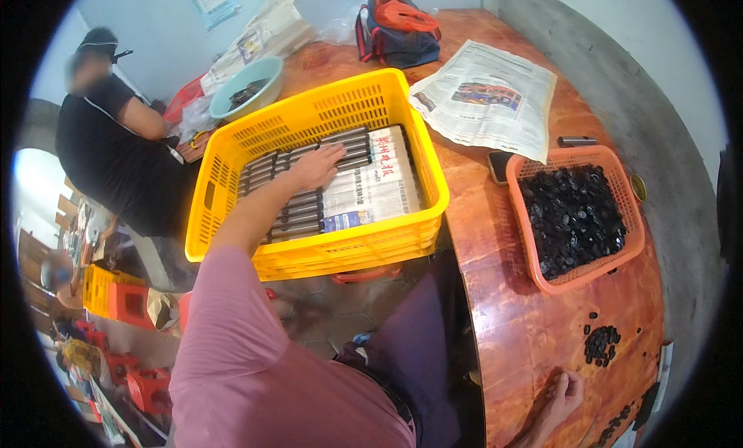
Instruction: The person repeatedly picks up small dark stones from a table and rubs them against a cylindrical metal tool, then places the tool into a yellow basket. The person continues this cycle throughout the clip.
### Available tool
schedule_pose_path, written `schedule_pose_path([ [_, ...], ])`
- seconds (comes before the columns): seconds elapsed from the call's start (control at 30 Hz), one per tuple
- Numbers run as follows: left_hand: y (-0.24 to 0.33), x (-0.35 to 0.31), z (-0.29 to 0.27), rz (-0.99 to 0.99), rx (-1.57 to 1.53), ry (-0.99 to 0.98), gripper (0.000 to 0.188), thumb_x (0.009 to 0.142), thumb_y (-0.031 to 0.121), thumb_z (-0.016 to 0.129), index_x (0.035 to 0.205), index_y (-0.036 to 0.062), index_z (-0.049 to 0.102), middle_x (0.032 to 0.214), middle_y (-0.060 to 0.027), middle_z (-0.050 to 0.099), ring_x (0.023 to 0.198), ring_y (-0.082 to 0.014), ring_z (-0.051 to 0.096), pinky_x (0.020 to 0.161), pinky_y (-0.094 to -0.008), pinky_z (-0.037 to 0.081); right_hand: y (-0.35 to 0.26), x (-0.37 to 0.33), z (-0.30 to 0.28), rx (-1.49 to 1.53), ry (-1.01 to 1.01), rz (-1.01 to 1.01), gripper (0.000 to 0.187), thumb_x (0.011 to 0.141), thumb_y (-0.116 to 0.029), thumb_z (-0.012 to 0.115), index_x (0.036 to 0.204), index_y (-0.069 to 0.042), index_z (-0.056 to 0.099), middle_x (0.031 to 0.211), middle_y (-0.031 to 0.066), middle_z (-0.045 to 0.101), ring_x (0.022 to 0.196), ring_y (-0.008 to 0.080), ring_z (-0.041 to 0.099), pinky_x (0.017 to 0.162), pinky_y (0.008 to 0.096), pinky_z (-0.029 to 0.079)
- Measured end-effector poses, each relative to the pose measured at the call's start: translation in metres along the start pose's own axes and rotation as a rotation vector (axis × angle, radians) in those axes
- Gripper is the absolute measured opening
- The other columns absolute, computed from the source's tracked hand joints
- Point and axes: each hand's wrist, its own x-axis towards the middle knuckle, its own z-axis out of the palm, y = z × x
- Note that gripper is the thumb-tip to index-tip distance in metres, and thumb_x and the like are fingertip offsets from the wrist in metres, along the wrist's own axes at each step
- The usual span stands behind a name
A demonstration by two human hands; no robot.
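My left hand (pixel 316 168) reaches into a yellow plastic crate (pixel 325 251) and lies with fingers stretched over dark metal tubes (pixel 298 216). The tubes lie side by side in rows, and a folded newspaper (pixel 375 186) covers the crate's right part. My right hand (pixel 563 400) is low over the table at the right, its fingers curled together; whatever they may hold is hidden. Just beyond it is a small pile of black round pieces (pixel 602 345). An orange basket (pixel 544 282) full of similar black pieces (pixel 573 220) stands farther back.
On the reddish table (pixel 503 324) lie a spread newspaper (pixel 487 100), a phone (pixel 498 168) and a loose metal tube (pixel 577 141). A dark bag (pixel 398 38) and a light-blue basin (pixel 248 90) stand farther back. A person in black (pixel 116 146) sits at the left.
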Motion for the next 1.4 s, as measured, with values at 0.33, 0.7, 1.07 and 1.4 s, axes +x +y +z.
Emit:
schedule_pose_path([
  [0.33,0.009,0.021,-0.004,-0.034,-0.103,0.061,0.053,0.094,0.023,0.065,0.141,-0.0002,0.058,0.150,-0.0255,0.053,0.142,-0.0433,0.046,0.122,-0.0511,0.033,-0.042,-0.002,0.017,-0.044,-0.038,0.127,0.007,0.093,-0.007,0.069,0.093,0.000,0.072,0.077,0.0008,0.063,0.066,0.0094,0.055,0.057,0.0239,0.042],
  [0.7,0.147,0.035,-0.138,0.303,-0.359,0.772,0.027,0.107,0.014,0.054,0.124,-0.0014,0.066,0.123,-0.0189,0.067,0.120,-0.0385,0.061,0.113,-0.0486,0.041,-0.057,-0.027,0.016,-0.754,-0.435,-0.398,0.027,0.092,-0.016,0.069,0.117,-0.004,0.068,0.103,0.0192,0.067,0.098,0.0400,0.067,0.084,0.0466,0.055],
  [1.07,0.483,-0.041,-0.119,0.884,-0.667,0.395,0.033,0.088,0.007,0.072,0.120,0.0044,0.066,0.119,-0.0164,0.066,0.113,-0.0369,0.062,0.104,-0.0514,0.044,-0.101,-0.077,-0.020,-0.698,-0.605,-0.436,0.036,0.093,-0.019,0.068,0.125,-0.003,0.062,0.110,0.0187,0.069,0.099,0.0395,0.069,0.086,0.0497,0.054],
  [1.4,0.572,-0.056,-0.090,1.017,-0.582,0.054,0.060,0.085,0.021,0.080,0.138,0.0035,0.058,0.151,-0.0248,0.048,0.141,-0.0487,0.041,0.118,-0.0576,0.034,-0.124,-0.189,-0.110,-0.791,-0.042,-0.358,0.024,0.088,-0.016,0.080,0.111,-0.008,0.074,0.097,0.0072,0.075,0.084,0.0241,0.072,0.072,0.0352,0.055],
])
